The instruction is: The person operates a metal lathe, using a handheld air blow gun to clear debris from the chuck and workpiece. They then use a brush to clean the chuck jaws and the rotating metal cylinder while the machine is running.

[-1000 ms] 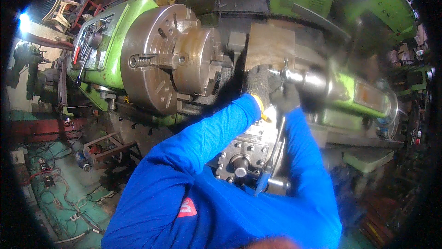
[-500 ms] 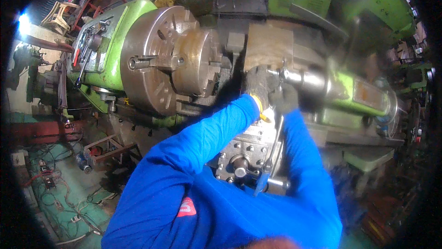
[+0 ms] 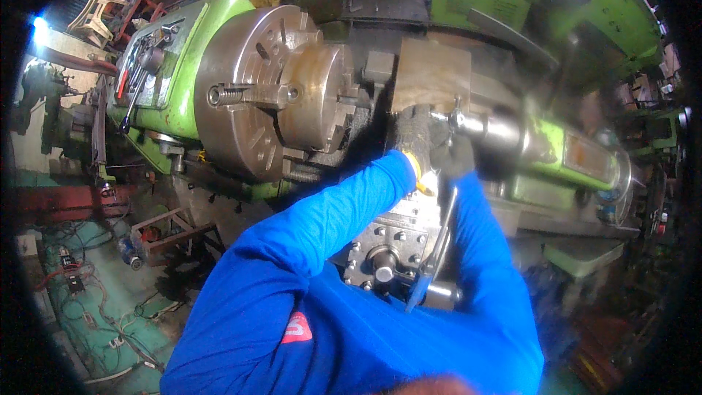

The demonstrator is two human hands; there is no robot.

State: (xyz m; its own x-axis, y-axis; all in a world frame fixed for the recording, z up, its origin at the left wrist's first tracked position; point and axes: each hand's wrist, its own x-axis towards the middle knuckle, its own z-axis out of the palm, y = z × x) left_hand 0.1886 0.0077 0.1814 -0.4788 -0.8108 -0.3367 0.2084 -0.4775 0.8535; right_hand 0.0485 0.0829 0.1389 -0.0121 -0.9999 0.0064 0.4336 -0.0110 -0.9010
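Observation:
Both of my hands wear dark gloves and meet at the near side of a brownish, flat-topped metal block (image 3: pixel 433 77) on the lathe. My left hand (image 3: pixel 414 132), with a yellow band at the wrist, rests against that near edge with its fingers curled. Close on its right, my right hand (image 3: pixel 453 154) is closed in a fist-like grip just below the steel tailstock spindle (image 3: pixel 486 128). Whatever the fingers hold is hidden by the gloves and blur. Under my wrists lies the bolted metal carriage front (image 3: pixel 384 238), with a round shaft end (image 3: pixel 384 273).
To the left, a large chuck (image 3: pixel 241 95) grips a round metal workpiece (image 3: pixel 313 99) beside the green headstock (image 3: pixel 183 66). The green tailstock (image 3: pixel 556 154) stands right. A blue-handled tool (image 3: pixel 418 291) leans near my chest. Cables (image 3: pixel 95 307) lie on the green floor at lower left.
The view has shifted slightly, so the lathe sits a little further right. My hands stay together at the block, the right one a touch nearer the left.

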